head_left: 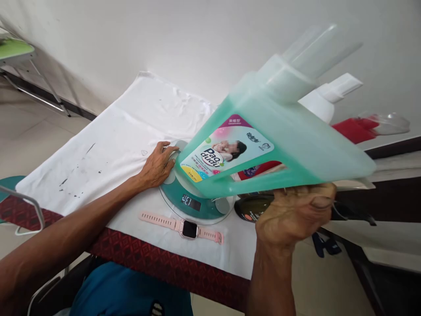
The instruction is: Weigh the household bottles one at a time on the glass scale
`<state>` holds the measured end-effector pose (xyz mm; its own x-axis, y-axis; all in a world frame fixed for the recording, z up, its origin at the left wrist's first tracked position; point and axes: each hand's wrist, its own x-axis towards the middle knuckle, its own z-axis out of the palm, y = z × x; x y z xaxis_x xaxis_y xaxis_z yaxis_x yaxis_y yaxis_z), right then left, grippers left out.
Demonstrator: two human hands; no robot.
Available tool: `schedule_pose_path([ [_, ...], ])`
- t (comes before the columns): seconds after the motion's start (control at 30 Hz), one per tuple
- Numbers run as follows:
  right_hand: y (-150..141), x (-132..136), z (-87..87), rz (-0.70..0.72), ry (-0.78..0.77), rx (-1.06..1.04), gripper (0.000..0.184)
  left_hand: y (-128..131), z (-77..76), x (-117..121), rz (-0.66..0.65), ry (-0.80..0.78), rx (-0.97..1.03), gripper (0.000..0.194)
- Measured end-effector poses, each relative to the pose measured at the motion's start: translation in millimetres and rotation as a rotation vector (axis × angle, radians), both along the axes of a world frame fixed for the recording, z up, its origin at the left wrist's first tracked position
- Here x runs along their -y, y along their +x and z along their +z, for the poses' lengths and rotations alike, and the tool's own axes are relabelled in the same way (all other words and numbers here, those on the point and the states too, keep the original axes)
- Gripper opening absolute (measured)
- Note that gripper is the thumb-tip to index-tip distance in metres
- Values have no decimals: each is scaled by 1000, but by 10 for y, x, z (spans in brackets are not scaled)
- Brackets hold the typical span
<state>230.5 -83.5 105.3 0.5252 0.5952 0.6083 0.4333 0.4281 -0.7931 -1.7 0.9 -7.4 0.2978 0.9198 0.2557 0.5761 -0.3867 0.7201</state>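
A large translucent bottle of green liquid detergent (230,145), labelled "Pao dudu", leans steeply over a round teal glass scale (177,202). Its base corner is at the scale top, and its clear cap (312,44) points up to the right. My right hand (296,213) is closed on the bottle's handle side from below; most of its fingers are hidden behind the bottle. My left hand (159,164) rests with fingers stretched out at the scale's left edge, fingertips close to the bottle's base. Lit digits show on the scale's display (190,202).
A pink smartwatch (190,229) lies in front of the scale on a white cloth (121,127) over the table. Behind the big bottle are a dark bottle (253,206), a white bottle (319,105) and a red one (355,129). A green-topped table (15,48) stands far left.
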Motion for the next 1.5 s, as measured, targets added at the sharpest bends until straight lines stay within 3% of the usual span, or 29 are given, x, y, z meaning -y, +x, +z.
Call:
schedule_pose_path([
  [0.13,86,229,-200,-147,-41,98,32,0,-1,-5,1,9,-18,42],
  [0.3,164,455,-406,-76,-249,335,30,4,11,1,1,6,-23,42],
  [0.43,159,703,-514,101,-496,630,40,10,22,7,8,7,-21,42],
  [0.5,172,817,-553,111,-636,600,46,11,30,10,2,11,-19,41],
  [0.6,231,908,-605,32,-885,414,52,9,42,12,-4,14,-17,40],
  [0.7,287,904,-665,40,-1056,221,57,6,45,9,2,3,-2,40],
  [1.07,185,849,-673,45,-1036,-68,50,39,89,-5,52,34,133,32],
  [1.5,321,849,-739,160,-984,-100,45,34,85,-70,72,-74,382,38],
])
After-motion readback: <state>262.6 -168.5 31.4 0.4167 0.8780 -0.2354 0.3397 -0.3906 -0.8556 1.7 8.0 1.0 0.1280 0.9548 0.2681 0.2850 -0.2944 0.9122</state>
